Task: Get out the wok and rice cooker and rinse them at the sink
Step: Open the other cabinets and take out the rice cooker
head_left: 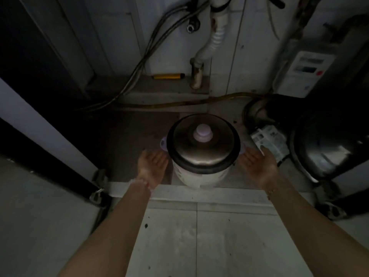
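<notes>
Head view: the main risk is the lid [202, 148] sliding off if the rice cooker [199, 176] is lifted tilted, since it looks only set on. The dim cabinet also makes a bad grip likely. The cooker stands upright on the cabinet floor [139, 132] below the drain pipe [217, 37], between the hands. Left hand [153, 166] and right hand [259, 166] are spread, palms up, just beside the cooker and holding nothing.

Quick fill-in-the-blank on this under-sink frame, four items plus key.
1. The rice cooker stands ____ the left hand and the right hand.
2. Its lid is ____ the pot.
3. Both hands hold ____.
4. The stick lying near the drain pipe is coloured ____.
Missing words: between; on; nothing; yellow.
</notes>
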Action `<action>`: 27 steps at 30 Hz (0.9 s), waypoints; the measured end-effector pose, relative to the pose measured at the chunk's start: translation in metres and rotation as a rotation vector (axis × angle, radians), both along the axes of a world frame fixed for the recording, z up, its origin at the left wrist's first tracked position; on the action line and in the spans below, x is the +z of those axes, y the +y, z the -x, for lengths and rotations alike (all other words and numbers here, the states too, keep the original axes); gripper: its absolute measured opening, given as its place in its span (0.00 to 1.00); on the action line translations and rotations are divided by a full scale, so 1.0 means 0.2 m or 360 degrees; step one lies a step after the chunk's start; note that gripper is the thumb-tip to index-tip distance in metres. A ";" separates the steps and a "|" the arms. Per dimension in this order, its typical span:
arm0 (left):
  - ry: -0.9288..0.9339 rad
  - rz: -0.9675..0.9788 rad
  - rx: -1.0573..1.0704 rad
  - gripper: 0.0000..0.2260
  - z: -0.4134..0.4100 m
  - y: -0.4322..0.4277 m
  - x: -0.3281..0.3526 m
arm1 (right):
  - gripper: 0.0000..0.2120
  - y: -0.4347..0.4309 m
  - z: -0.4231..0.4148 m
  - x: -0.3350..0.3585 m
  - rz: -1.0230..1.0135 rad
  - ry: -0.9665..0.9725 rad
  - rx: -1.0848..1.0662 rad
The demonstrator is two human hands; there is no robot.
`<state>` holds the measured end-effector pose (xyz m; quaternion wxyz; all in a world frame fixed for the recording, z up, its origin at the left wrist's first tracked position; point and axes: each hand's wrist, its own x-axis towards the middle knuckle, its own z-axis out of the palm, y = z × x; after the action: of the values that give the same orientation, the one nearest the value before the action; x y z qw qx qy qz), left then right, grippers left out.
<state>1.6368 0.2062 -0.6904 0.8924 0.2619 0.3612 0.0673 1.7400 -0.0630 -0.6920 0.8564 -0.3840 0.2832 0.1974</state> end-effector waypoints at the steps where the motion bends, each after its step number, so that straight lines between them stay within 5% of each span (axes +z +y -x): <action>1: -0.0040 0.0028 0.0010 0.25 -0.02 0.01 -0.01 | 0.22 0.01 -0.02 -0.01 0.0012 0.0000 0.0006; 7: -0.0069 0.0062 0.0033 0.21 -0.09 0.04 -0.03 | 0.11 0.03 -0.05 -0.03 0.0173 -0.0052 0.0130; 12: 0.0134 -0.0065 -0.0039 0.15 -0.09 0.07 -0.02 | 0.18 0.02 -0.01 -0.04 0.0196 -0.0127 0.0194; 15: 0.0246 -0.0125 -0.0086 0.13 -0.03 0.06 0.00 | 0.06 -0.02 0.04 -0.05 0.0136 -0.0129 0.0200; 17: 0.0307 -0.0139 -0.0128 0.11 0.03 0.05 0.01 | 0.10 -0.06 0.08 -0.04 0.0179 -0.0161 0.0312; 25: 0.0550 -0.0404 -0.0328 0.05 0.40 -0.06 0.26 | 0.02 -0.17 0.34 0.31 0.0392 0.0024 0.0335; 27: 0.0577 -0.0444 -0.0371 0.06 0.49 -0.08 0.37 | 0.22 -0.21 0.40 0.40 0.0413 0.0054 0.0370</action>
<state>1.5390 0.1894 -0.6166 0.7700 0.4301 0.4700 -0.0350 1.6591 -0.1048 -0.6119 0.7661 -0.5181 0.2745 0.2633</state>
